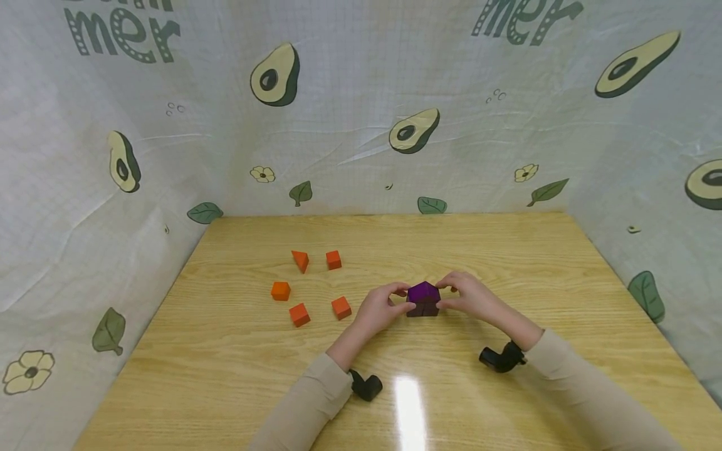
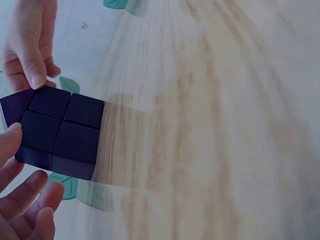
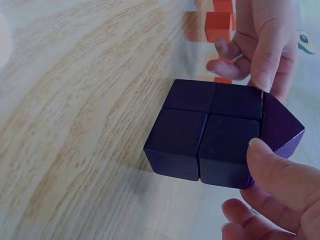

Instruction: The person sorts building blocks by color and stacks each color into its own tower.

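Dark purple cubes stand stacked two wide and two high on the table, with a purple triangular prism lying on top like a roof. My left hand pinches the upper part of the stack from the left, thumb at the front and forefinger behind. From the other side my right hand does likewise, its thumb at the front where the upper cube meets the prism. The remaining fingers of both hands are loosely bent, off the blocks. In the left wrist view the cubes' near faces sit flush together.
Several orange-red cubes and one orange-red triangular prism lie apart on the wooden table left of the hands. A cloth printed with avocados hangs behind and at both sides. Black wrist cameras sit at the cuffs.
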Motion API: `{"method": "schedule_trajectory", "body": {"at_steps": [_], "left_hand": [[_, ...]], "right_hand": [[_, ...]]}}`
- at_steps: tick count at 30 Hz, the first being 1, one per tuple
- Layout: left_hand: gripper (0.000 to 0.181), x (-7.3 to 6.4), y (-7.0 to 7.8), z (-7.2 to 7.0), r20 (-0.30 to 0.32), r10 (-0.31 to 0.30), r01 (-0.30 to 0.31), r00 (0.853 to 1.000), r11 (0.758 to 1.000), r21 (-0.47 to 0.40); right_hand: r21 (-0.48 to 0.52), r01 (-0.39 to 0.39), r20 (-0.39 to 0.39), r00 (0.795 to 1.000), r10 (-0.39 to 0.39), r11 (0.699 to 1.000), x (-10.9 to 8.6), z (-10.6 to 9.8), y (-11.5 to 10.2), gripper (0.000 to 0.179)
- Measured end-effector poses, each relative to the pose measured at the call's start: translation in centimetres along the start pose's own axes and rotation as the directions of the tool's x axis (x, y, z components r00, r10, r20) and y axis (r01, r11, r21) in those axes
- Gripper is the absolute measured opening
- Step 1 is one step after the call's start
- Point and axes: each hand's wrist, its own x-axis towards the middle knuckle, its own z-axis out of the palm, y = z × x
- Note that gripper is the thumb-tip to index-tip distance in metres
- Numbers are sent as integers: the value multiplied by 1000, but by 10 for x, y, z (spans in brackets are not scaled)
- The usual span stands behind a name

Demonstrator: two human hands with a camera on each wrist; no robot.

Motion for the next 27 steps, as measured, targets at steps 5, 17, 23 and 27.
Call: {"method": "schedule_trajectory", "body": {"at_steps": [5, 17, 23, 27], "left_hand": [[40, 0, 2, 0, -1, -6, 6, 1000, 1000, 18], [42, 1, 1, 0, 5, -12, 11, 1000, 999, 41], [58, -2, 4, -2, -13, 10, -9, 1000, 997, 80], [69, -13, 15, -18, -63, 50, -45, 997, 996, 81]], "right_hand": [[34, 25, -5, 1000, -25, 999, -1, 0, 4, 36], [60, 28, -10, 1000, -27, 998, 0, 1, 7, 37], [81, -23, 3, 1000, 23, 996, -3, -3, 6, 49], [99, -14, -79, 997, 21, 995, -7, -16, 7, 55]]}}
